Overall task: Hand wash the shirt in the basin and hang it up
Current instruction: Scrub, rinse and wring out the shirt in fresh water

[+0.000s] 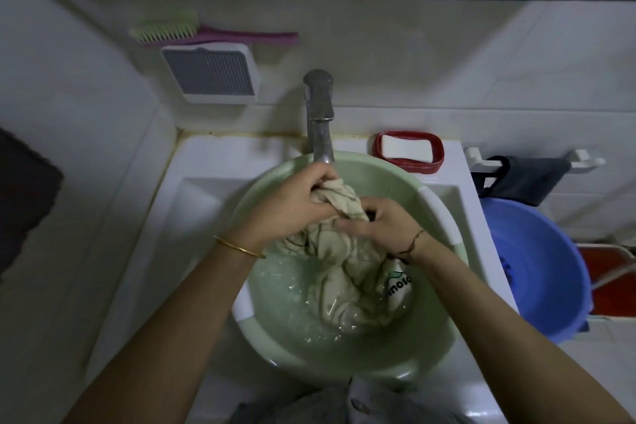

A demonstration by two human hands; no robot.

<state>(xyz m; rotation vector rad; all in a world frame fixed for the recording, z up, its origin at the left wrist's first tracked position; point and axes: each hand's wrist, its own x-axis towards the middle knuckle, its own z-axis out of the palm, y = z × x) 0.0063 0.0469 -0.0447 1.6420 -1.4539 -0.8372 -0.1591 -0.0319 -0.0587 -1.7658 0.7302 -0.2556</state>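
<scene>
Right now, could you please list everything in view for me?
shirt: one, beige, bunched in the basin
basin: one, pale green, in the sink under the tap
sink: one, white, holds the basin
tap: one, metal, behind the basin
soap: one bar, white, in the soap dish
soap dish: one, red, sink's back right corner
brush: one, green bristles and pink handle, on the wall
tub: one, blue, right of the sink
cloth: one, dark, on the rail right of the sink
left hand: one, gold bangle at the wrist, grips the shirt
right hand: one, dark thread at the wrist, grips the shirt
</scene>
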